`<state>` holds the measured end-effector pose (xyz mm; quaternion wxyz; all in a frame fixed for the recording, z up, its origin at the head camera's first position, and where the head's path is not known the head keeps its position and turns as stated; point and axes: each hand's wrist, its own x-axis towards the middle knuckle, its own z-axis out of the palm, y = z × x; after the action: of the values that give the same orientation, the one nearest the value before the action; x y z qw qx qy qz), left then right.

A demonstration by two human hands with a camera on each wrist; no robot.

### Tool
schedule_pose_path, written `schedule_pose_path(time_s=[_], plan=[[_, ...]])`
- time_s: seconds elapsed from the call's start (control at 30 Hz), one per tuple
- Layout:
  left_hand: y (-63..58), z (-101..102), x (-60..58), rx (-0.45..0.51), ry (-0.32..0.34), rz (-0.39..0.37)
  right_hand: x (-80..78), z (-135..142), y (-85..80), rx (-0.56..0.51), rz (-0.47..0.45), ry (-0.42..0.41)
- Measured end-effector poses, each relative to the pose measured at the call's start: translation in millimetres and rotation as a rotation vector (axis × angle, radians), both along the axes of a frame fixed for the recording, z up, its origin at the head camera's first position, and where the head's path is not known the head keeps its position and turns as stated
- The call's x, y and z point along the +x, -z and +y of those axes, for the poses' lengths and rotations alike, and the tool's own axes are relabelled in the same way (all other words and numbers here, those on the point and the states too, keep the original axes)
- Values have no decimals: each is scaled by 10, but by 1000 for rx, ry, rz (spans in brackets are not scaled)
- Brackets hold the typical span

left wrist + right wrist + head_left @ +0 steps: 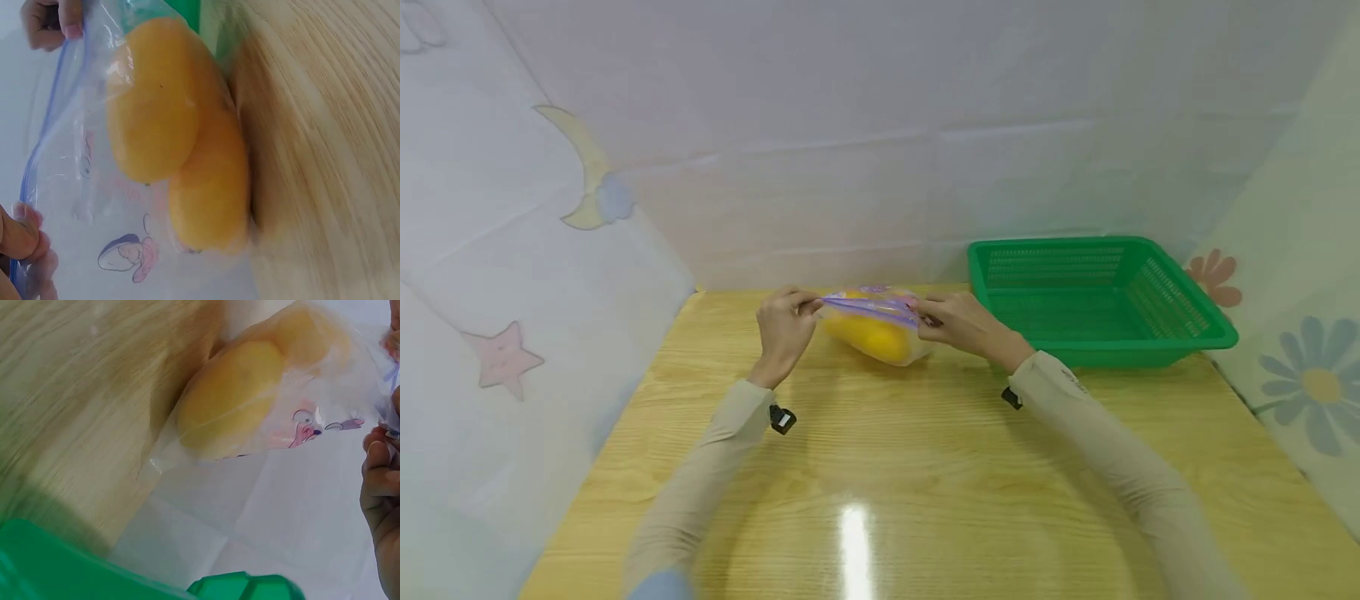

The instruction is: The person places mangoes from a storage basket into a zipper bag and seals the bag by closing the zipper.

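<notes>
A clear zip bag with a purple seal strip and printed cartoon figures hangs at the back of the table, its lower part close to the wood. Inside it lie yellow-orange mangoes, seen through the plastic; at least two show in the left wrist view. My left hand pinches the left end of the purple strip between thumb and fingers. At the strip's right end, my right hand pinches the bag's edge. In the right wrist view, the right hand's fingers grip the bunched top of the bag.
A green plastic basket with slotted walls stands at the back right, just beyond my right hand. Pale printed cloth hangs behind and beside the wooden table. A light reflection crosses the table's near part.
</notes>
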<state>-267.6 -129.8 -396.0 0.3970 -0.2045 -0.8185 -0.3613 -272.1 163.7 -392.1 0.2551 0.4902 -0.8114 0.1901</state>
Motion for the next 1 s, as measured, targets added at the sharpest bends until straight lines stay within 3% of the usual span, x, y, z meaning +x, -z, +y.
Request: schedule_pose_path(time_s=[0.1,0.27,0.57,0.7,1.0], plan=[[-22,-63,32,-32,21,-19,24,31,1,20,-21,13],[56,-79,48,-38,30,-33,81,78,-1,72,-54,52],[89,-105,65,-39,28,-18,195,62,-58,171,-161,40],[91,-107,74,-33,34,-17,236,71,-85,215,-127,38],[115,-58,82,-17,91,-13,228,218,-147,223,-43,122]])
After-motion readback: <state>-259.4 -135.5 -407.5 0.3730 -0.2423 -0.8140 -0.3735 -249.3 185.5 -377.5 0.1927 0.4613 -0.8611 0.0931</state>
